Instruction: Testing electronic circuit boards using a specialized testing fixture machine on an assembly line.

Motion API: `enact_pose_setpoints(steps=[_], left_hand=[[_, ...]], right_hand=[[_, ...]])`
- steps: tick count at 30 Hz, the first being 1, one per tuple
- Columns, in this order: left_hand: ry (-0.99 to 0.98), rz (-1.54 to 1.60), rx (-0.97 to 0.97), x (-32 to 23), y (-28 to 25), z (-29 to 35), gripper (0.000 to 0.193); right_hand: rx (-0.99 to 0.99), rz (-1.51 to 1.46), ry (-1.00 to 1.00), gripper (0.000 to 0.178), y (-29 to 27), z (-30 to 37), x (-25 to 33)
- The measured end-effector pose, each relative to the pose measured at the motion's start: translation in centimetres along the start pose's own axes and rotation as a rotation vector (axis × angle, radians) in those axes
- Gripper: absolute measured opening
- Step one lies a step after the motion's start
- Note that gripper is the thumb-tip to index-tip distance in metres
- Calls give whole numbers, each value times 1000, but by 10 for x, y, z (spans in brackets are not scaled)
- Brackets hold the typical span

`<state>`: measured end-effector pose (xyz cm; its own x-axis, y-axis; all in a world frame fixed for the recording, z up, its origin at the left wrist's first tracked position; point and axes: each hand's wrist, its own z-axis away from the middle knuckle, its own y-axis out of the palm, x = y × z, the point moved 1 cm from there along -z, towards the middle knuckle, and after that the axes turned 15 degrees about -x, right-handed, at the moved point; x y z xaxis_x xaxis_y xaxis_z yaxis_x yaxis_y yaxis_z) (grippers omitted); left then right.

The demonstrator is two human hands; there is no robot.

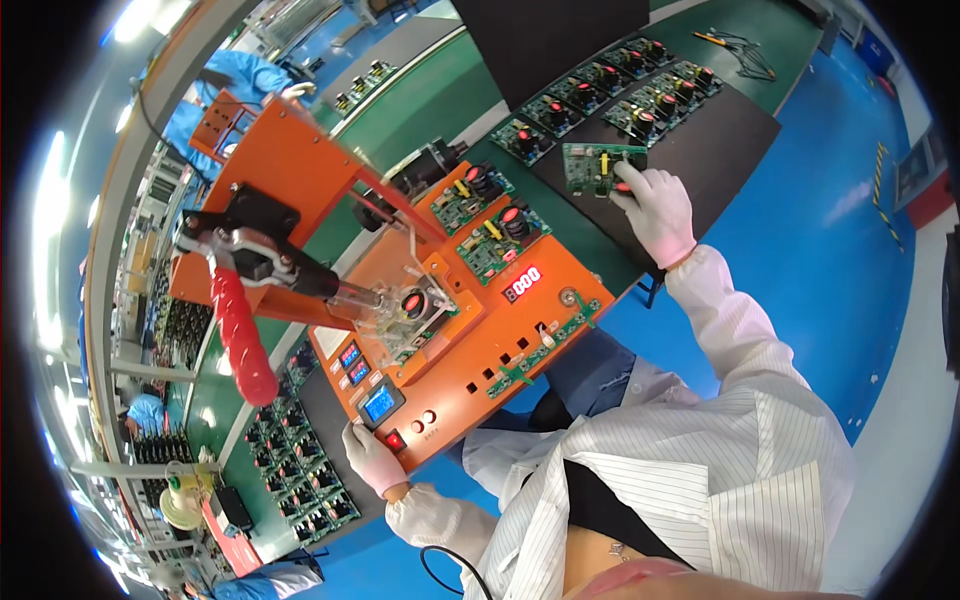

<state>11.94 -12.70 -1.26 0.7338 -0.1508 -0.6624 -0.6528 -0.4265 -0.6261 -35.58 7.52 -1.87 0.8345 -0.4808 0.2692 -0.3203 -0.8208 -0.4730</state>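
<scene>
My right hand (660, 215), in a white glove, pinches a green circuit board (580, 172) by its right side, above the dark mat. The board carries a yellow part and other components. My left hand (372, 462), also gloved, lies against the front left corner of an orange test fixture (455, 395), beside a red switch (394, 441); its fingers look stretched out and hold nothing I can see. Another circuit board (432, 318) sits in the fixture's nest under a clear press head. A red-handled toggle clamp (240, 335) stands on the fixture's left.
Two boards, including one board (500, 245), lie on the fixture's back. Rows of boards (600, 85) cover part of the dark mat (715, 150) at the right; more boards (300, 465) stand at the left. A cable (740, 52) lies far right. A person in blue (215, 95) works across the bench.
</scene>
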Motion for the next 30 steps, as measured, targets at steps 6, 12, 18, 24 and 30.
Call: enact_pose_setpoints(steps=[6,12,18,24,30], left_hand=[[-1,-28,-13,1,-3,0,38],[-8,-41,-2,-3,-5,0,38],[18,-47,-20,7,-2,-1,36],[22,-63,-23,4,-2,-2,36],[24,-75,-28,2,-3,-2,37]], right_hand=[[-80,34,-99,42,-32,3,17],[-82,-13,-59,40,-40,-2,21],[180,-239,369,34,-36,15,0],[430,-215,507,31,-33,19,-20],[230,43,414,39,41,-39,-98]])
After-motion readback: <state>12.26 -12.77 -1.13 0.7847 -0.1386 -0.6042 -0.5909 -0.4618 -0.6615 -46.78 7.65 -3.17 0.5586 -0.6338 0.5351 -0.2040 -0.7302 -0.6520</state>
